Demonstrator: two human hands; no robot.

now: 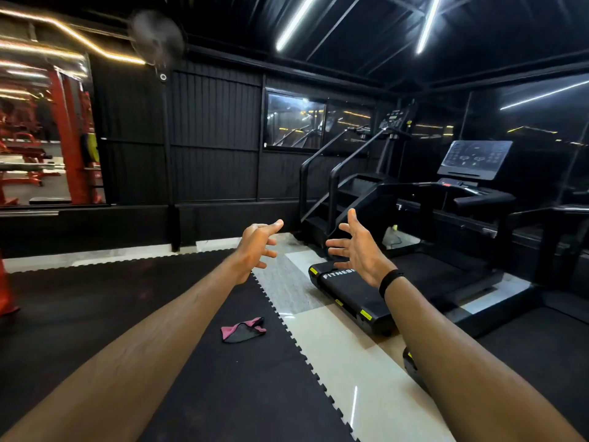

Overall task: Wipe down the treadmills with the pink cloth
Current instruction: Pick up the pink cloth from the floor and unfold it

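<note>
The pink cloth [243, 329] lies crumpled on the black floor mat [159, 314], its grey side partly showing, below and between my arms. Both arms are stretched forward. My left hand [257, 245] and my right hand [358, 248] hover in the air, palms facing each other, fingers spread, holding nothing. A black treadmill [357, 295] with "FITNESS" on its rear end stands to the right, its console [475, 159] further back. The rear end of a second treadmill [411, 366] shows under my right forearm. My right wrist wears a black band.
A black stair-climber machine [344, 183] stands behind the treadmill against the dark wall. A strip of pale tile floor [334, 346] runs between mat and treadmills. Red gym racks [63, 138] show at far left, and an orange cone [6, 288] at the left edge.
</note>
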